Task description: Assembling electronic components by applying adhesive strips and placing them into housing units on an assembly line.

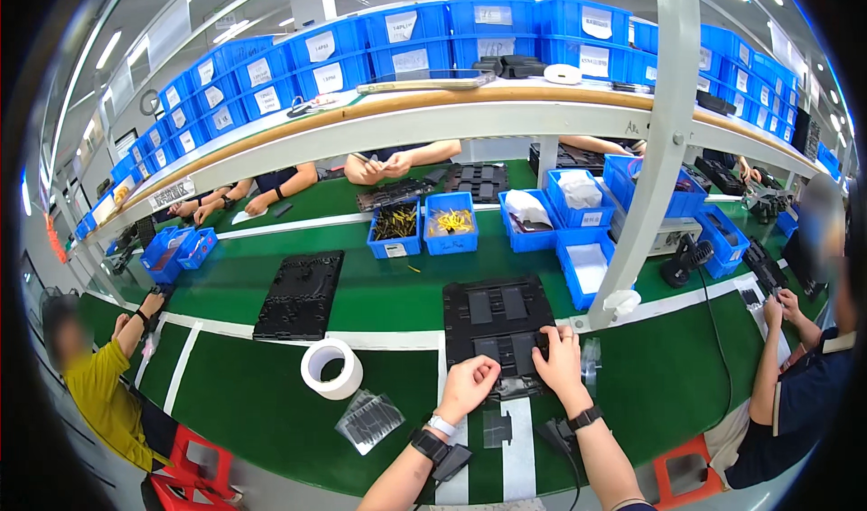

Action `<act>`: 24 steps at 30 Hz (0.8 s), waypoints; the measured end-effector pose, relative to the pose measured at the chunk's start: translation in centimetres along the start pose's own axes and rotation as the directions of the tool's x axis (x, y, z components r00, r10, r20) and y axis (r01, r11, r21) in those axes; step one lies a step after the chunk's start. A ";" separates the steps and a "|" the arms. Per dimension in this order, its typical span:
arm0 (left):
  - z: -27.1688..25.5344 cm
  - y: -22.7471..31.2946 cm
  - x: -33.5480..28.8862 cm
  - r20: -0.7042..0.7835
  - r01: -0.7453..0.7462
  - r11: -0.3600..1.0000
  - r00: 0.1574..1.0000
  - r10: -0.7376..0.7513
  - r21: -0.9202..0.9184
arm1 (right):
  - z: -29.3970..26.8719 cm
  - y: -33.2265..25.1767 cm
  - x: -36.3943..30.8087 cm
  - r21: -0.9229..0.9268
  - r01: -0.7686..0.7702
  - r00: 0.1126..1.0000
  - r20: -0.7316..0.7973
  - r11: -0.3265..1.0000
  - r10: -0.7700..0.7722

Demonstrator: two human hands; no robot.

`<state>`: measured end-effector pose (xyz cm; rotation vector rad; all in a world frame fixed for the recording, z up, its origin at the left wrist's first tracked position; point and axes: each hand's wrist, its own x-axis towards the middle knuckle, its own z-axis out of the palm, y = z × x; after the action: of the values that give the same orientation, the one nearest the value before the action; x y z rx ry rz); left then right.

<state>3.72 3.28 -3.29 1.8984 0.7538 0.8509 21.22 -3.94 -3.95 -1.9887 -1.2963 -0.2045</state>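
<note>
A black plastic panel (498, 314) with rectangular raised parts lies flat on the green bench in front of me. My left hand (471, 386) is closed over its near left part, fingers curled in; whatever they pinch is hidden. At its near right side, my right hand (562, 365) has bent fingers gripping the edge, with the thumb on the panel's face. Both wrists wear dark straps with cords. Small clear film pieces (498, 429) lie just below the panel. Left of my left hand are a roll of white tape (331, 369) and several clear film strips (370, 421).
Another black panel (300, 295) lies at the left. Beyond are blue bins of dark parts (395, 227) and yellow parts (450, 223). A white post (647, 186) rises at the right, near a small black fan (686, 260). Co-workers sit on both sides and opposite.
</note>
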 end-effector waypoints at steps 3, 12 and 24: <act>0.0 0.7 0.0 0.010 -0.022 0.998 1.000 0.022 0.060 | 0.4 -0.1 0.1 -0.024 -0.027 0.999 0.034 0.999 0.028; 0.1 0.7 0.0 0.040 -0.044 0.992 0.998 0.039 0.117 | 0.1 -0.1 0.3 0.017 0.150 0.979 0.136 0.989 -0.151; -0.1 1.0 -0.3 0.079 -0.071 0.983 0.995 0.059 0.167 | 0.0 -0.3 0.1 0.026 0.125 0.984 0.121 0.992 -0.127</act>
<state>3.60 2.68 -2.41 2.1037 0.7427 0.7728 21.05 -3.79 -3.72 -1.9301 -1.4989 -0.1319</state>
